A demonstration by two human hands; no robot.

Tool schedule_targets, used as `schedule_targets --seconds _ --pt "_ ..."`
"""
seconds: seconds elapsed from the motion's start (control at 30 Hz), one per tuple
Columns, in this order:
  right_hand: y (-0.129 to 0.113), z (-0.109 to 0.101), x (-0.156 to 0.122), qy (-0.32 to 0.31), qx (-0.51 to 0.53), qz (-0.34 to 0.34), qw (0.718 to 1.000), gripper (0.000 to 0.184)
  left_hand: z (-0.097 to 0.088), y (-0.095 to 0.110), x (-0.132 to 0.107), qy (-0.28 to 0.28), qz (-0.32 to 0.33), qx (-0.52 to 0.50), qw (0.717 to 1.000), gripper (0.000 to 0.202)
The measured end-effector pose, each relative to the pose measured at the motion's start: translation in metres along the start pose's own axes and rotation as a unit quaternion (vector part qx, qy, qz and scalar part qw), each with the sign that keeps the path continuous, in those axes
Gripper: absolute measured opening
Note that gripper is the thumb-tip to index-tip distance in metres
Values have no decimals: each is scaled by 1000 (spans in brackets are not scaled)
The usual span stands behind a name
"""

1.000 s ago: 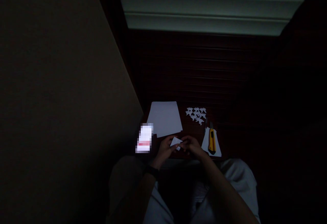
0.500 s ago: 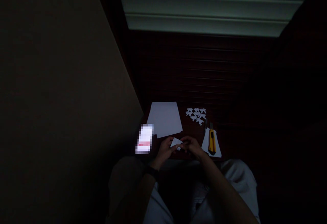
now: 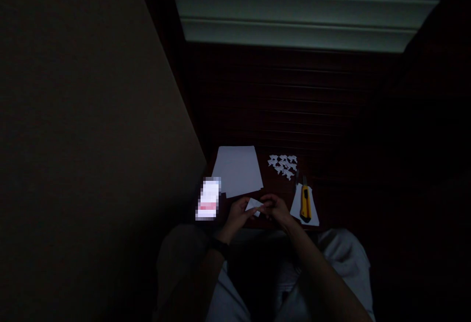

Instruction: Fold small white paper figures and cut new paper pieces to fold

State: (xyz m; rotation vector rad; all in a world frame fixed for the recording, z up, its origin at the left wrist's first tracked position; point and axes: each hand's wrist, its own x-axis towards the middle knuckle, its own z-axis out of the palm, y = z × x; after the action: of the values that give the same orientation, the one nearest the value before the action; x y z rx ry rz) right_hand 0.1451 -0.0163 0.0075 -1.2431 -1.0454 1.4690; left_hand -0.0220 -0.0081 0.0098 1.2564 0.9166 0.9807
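Observation:
A small folded piece of white paper [image 3: 253,205] is held between my two hands near the front edge of the dark table. My left hand [image 3: 237,214] grips its left side, with the thumb lying along its lower edge. At the paper's right corner, the fingers of my right hand [image 3: 276,210] pinch it. Creases show faintly on its face; the finer folds are too dim to make out. Beyond my hands lies a stack of white paper sheets [image 3: 237,170]. Several small folded paper figures [image 3: 282,165] sit grouped at the back right.
A yellow box cutter [image 3: 305,204] rests on smaller white paper pieces [image 3: 295,207] at the right, near a thin dark pen-like object [image 3: 297,179]. A lit, pixelated screen [image 3: 208,198] stands at the left. A wall [image 3: 110,116] rises close on the left; slatted panels [image 3: 287,86] lie behind.
Both hands keep hold of the folded paper in almost the same place. Only slight shifts of the fingers and of the view show.

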Motion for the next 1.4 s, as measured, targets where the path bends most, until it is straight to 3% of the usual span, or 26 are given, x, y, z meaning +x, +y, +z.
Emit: schedule_targets --seconds 0.17,0.47,0.77,1.23,1.4 --pt "1 2 2 -3 13 -15 1000 46 2 0 0 19 -18 -17 1000 34" --pt "-2 5 -1 58 -4 -39 998 44 6 9 -3 45 -40 -33 998 40" --pt "2 3 -2 27 -14 -56 998 48 6 -2 0 67 -20 -2 998 35" --pt "-3 7 -1 23 3 -18 1000 50 2 5 -2 35 -16 19 999 34" --pt "-2 7 1 71 -11 -6 997 48 3 5 -2 32 -26 18 999 36"
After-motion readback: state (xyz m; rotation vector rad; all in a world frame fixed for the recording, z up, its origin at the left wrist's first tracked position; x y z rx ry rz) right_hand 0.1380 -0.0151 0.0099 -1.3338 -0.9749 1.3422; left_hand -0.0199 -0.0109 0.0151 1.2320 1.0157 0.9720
